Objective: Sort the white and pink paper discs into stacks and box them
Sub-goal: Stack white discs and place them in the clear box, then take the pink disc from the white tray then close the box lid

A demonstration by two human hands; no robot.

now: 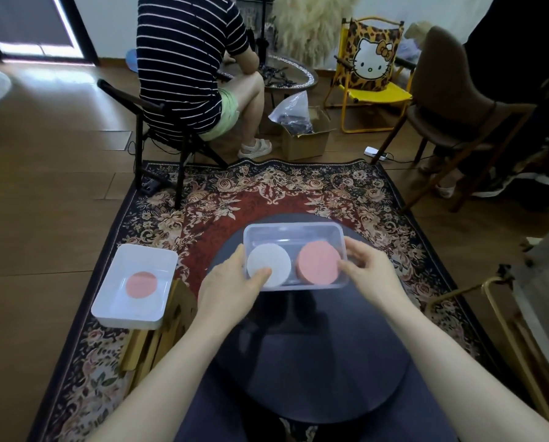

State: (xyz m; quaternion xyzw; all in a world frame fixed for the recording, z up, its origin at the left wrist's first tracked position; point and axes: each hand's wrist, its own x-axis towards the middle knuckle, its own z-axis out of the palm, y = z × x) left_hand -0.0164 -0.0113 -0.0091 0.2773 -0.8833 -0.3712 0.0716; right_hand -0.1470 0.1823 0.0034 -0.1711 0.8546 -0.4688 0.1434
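Dark round table [314, 362] on floral rug [266, 193]; both hands' grips [231, 282] [367, 269] clasp clear box [293, 231].

Plastic, paper, wood and woven cloth

The clear box [295, 229] is thin glossy plastic; the white stack [274, 261] and pink stack [317, 261] in it look matt and papery. The round surface [314, 352] is dark, smooth and faintly shiny. At left, the white tray [139, 314] is smooth opaque plastic. The rug [266, 193] is patterned woven cloth on a satin wood floor [43, 193].
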